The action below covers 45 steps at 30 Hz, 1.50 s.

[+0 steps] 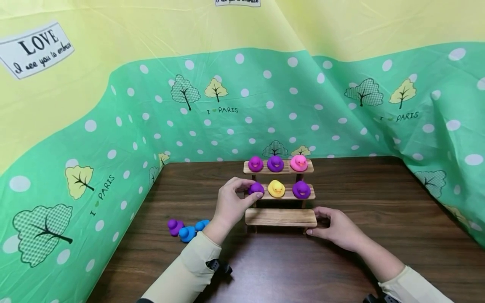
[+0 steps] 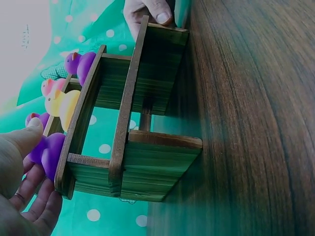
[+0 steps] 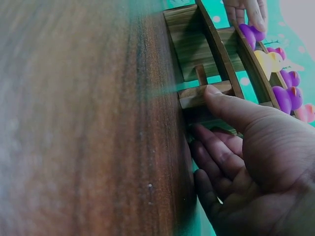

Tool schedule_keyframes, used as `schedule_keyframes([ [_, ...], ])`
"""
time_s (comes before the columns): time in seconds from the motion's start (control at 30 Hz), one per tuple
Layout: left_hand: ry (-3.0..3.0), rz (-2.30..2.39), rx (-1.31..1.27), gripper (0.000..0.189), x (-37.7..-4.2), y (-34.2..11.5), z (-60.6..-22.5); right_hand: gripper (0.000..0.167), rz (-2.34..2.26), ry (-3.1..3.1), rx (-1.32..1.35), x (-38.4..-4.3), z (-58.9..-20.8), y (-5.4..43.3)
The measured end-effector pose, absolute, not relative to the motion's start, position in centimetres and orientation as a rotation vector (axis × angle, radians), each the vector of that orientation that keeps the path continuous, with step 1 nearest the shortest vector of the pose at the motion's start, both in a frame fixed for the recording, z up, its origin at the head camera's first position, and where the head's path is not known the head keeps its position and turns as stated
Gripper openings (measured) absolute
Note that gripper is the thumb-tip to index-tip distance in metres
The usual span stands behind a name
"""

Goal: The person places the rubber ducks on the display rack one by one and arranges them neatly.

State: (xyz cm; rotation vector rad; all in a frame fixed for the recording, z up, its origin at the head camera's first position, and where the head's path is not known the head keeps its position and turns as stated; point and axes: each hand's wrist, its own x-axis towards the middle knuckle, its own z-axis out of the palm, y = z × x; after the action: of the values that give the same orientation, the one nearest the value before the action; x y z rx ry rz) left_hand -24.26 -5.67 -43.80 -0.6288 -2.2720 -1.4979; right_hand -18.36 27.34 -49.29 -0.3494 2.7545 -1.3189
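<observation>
Duck (image 1: 257, 188): was at the middle shelf (image 1: 289, 195)'s left end, pinched by the left hand (image 1: 234, 202).
Stand (image 1: 280, 216): gripped low by the right hand (image 1: 338, 229).
Risk: a dragging release could have tipped the duck.

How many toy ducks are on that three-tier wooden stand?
6. Top tier, left to right: magenta duck, purple duck, pink duck. Middle tier: left purple duck, held by left hand; yellow duck; right purple duck.

1. Your stand (image 1: 280, 216) was tan, wood-grained.
2. Its ducks (image 1: 276, 189) were purple, magenta, yellow and pink.
3. Your loose ducks (image 1: 187, 234) were blue and purple.
4. Your cloth (image 1: 257, 105) was white-dotted green below yellow.
5. Your tabletop (image 1: 265, 269) was brown, sleeves (image 1: 182, 265) cream.
</observation>
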Motion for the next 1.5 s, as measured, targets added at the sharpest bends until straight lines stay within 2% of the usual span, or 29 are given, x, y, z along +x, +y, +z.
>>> schedule_keyframes([
  [0.63, -2.263, -1.460, -0.622, 0.043, -24.1, -7.2, -43.6, 0.049, -1.334, 2.747, -0.374, -18.4, -49.6, 27.4],
  [1.2, -2.375, -1.397, -0.537, 0.026, -23.7, -15.6, -43.8, 0.054, -1.335, 2.750, -0.357, -18.5, -49.6, 27.5],
  [1.5, -2.454, -1.351, -0.441, 0.029, -23.7, -21.7, -44.5, 0.057, -1.341, 2.751, -0.353, -18.5, -49.6, 27.5],
])
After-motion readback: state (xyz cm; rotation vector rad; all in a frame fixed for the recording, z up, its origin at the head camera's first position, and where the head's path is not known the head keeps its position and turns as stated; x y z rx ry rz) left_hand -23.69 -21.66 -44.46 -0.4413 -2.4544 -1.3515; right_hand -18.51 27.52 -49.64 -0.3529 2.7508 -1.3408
